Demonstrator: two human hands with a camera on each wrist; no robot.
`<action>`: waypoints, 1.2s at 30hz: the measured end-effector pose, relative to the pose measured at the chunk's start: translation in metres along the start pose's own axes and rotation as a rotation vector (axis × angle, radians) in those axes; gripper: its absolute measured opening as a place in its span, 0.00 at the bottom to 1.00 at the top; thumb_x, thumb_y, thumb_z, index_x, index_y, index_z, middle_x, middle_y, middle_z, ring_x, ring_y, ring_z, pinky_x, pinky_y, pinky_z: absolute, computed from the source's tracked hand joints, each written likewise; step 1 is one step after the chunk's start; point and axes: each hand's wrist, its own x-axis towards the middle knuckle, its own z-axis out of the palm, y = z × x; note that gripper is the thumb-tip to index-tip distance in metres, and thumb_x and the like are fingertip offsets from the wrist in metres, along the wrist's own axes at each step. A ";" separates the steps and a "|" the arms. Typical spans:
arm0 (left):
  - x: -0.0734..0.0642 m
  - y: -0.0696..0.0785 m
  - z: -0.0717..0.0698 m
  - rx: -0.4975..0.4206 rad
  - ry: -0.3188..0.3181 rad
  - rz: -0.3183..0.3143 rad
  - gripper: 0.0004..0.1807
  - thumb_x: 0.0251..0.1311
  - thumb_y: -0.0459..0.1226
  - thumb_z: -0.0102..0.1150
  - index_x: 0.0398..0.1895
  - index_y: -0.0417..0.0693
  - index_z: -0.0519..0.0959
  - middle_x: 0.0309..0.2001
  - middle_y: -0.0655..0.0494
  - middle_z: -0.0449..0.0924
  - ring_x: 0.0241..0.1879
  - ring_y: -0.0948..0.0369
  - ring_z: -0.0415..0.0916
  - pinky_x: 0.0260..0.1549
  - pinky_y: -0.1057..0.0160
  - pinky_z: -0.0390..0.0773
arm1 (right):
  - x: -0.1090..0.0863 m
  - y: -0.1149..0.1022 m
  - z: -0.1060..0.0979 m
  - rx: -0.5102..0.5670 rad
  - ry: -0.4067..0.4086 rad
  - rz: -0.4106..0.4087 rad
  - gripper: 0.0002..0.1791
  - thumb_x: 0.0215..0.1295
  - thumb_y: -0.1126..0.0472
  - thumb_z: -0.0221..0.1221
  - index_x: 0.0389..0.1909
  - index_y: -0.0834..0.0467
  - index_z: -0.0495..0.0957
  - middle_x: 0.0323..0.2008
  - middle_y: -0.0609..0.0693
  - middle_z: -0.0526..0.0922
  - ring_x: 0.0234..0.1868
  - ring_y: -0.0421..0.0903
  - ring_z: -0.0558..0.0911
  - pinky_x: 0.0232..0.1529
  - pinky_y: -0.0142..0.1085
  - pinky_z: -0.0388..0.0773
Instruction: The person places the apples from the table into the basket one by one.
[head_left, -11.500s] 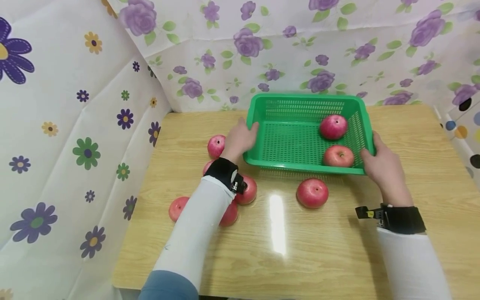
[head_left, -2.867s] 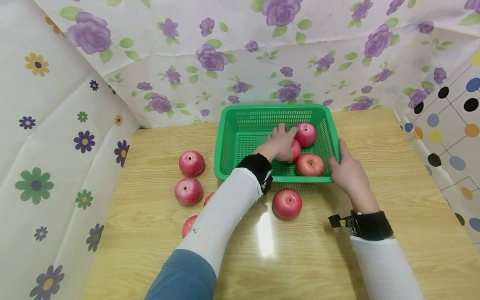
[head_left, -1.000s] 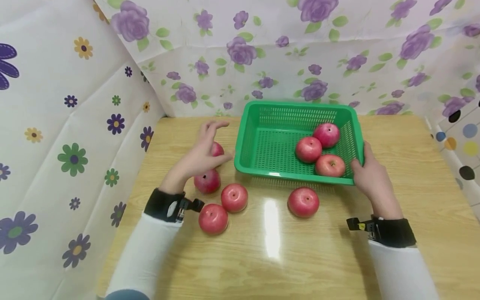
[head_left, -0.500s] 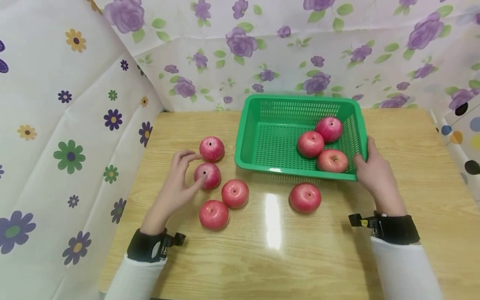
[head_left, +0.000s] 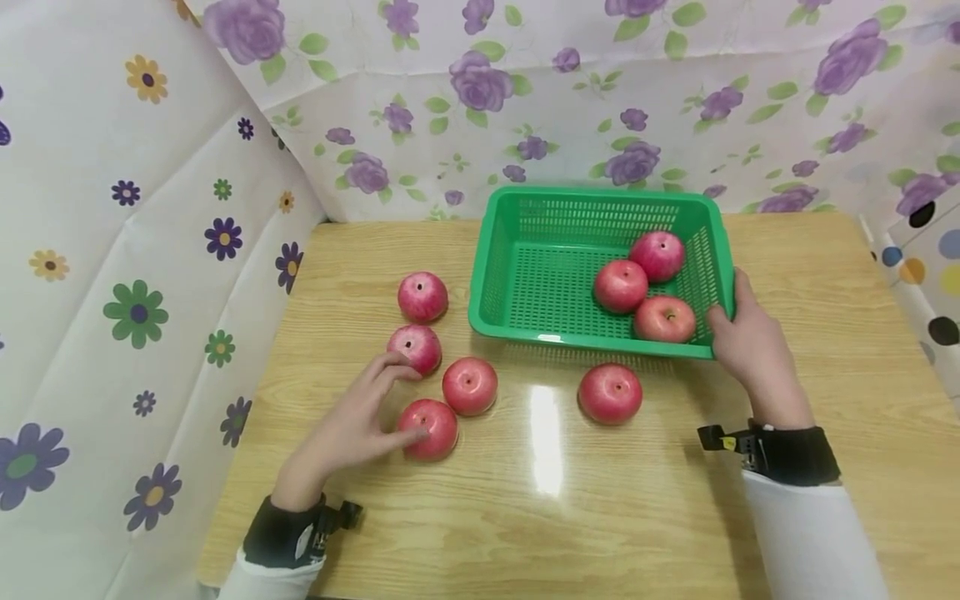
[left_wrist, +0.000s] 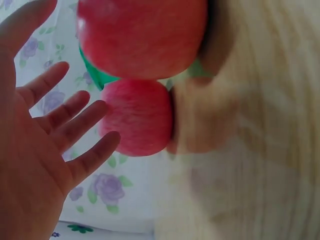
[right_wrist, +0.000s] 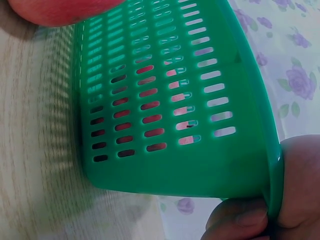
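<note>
My left hand (head_left: 352, 425) hovers with spread fingers at the front left, its thumb overlapping the nearest red apple (head_left: 429, 430) in the head view. In the left wrist view the fingers (left_wrist: 80, 125) are apart and hold nothing, with apples (left_wrist: 137, 117) beyond them. Close to that hand lie more apples (head_left: 469, 386), one of them a darker apple (head_left: 417, 348) just behind the fingers. My right hand (head_left: 757, 350) grips the right end of a green plastic basket (head_left: 555, 340), thumb over the rim (right_wrist: 270, 130). Inside the basket, three apples (head_left: 621, 286) sit toward the right.
Another apple (head_left: 610, 393) lies on the wooden table (head_left: 637, 517) in front of the basket. A further apple (head_left: 422, 297) is at the back left. Flowered sheets (head_left: 480, 125) hang along the back and left edges of the table.
A third apple has gone into the basket, placed by my left hand. That hand has since drawn back left and toward me, to the nearest apple. My right hand stays on the basket.
</note>
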 end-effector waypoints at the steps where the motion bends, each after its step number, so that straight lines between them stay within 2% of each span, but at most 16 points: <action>1: 0.000 0.000 0.002 0.006 -0.013 0.006 0.39 0.49 0.56 0.74 0.59 0.47 0.70 0.63 0.49 0.65 0.63 0.57 0.61 0.63 0.45 0.66 | 0.000 0.000 0.000 0.001 0.000 0.000 0.38 0.78 0.44 0.33 0.79 0.49 0.27 0.63 0.79 0.62 0.49 0.70 0.71 0.37 0.61 0.72; 7: 0.000 0.002 0.015 0.017 -0.080 0.009 0.41 0.42 0.61 0.75 0.56 0.49 0.72 0.60 0.56 0.65 0.59 0.61 0.63 0.59 0.50 0.72 | 0.000 -0.002 -0.002 -0.005 -0.001 0.001 0.38 0.78 0.44 0.33 0.79 0.51 0.27 0.64 0.79 0.61 0.49 0.70 0.70 0.37 0.62 0.72; 11: 0.000 0.003 0.023 0.027 -0.098 -0.017 0.42 0.39 0.59 0.78 0.56 0.52 0.72 0.58 0.61 0.65 0.56 0.63 0.65 0.55 0.51 0.76 | 0.000 -0.003 -0.002 -0.002 -0.003 0.007 0.38 0.78 0.44 0.33 0.78 0.51 0.26 0.65 0.80 0.59 0.51 0.71 0.70 0.39 0.63 0.71; 15: 0.000 0.003 0.029 0.034 -0.111 -0.030 0.42 0.37 0.56 0.80 0.56 0.54 0.72 0.58 0.61 0.66 0.54 0.66 0.66 0.54 0.53 0.76 | 0.000 -0.003 -0.001 -0.004 -0.002 0.010 0.38 0.78 0.44 0.33 0.78 0.51 0.27 0.65 0.80 0.59 0.52 0.70 0.69 0.41 0.65 0.71; 19: 0.001 0.005 0.031 0.032 -0.121 -0.030 0.43 0.35 0.57 0.80 0.56 0.54 0.72 0.58 0.60 0.67 0.54 0.67 0.66 0.55 0.54 0.75 | -0.001 -0.003 -0.002 -0.008 -0.001 0.005 0.38 0.78 0.45 0.33 0.79 0.52 0.27 0.64 0.80 0.60 0.51 0.71 0.70 0.41 0.65 0.71; 24: 0.003 0.006 0.033 0.050 -0.132 -0.022 0.44 0.32 0.59 0.80 0.55 0.56 0.72 0.58 0.64 0.67 0.55 0.68 0.66 0.56 0.54 0.74 | -0.001 -0.003 -0.001 -0.009 0.004 0.001 0.38 0.78 0.46 0.33 0.79 0.51 0.28 0.63 0.80 0.62 0.49 0.70 0.70 0.38 0.62 0.71; 27: 0.002 0.006 0.034 0.064 -0.142 -0.026 0.44 0.32 0.57 0.81 0.55 0.57 0.72 0.59 0.66 0.66 0.56 0.69 0.66 0.57 0.54 0.74 | -0.002 -0.003 -0.001 -0.010 0.003 0.005 0.38 0.78 0.45 0.33 0.79 0.51 0.28 0.63 0.80 0.62 0.48 0.70 0.70 0.37 0.60 0.72; 36: -0.001 0.006 0.035 0.042 -0.173 -0.056 0.44 0.34 0.53 0.81 0.59 0.58 0.70 0.61 0.64 0.67 0.59 0.67 0.64 0.60 0.55 0.71 | 0.000 -0.002 -0.001 -0.017 -0.004 0.014 0.38 0.78 0.45 0.34 0.79 0.51 0.28 0.64 0.80 0.61 0.49 0.70 0.70 0.38 0.61 0.71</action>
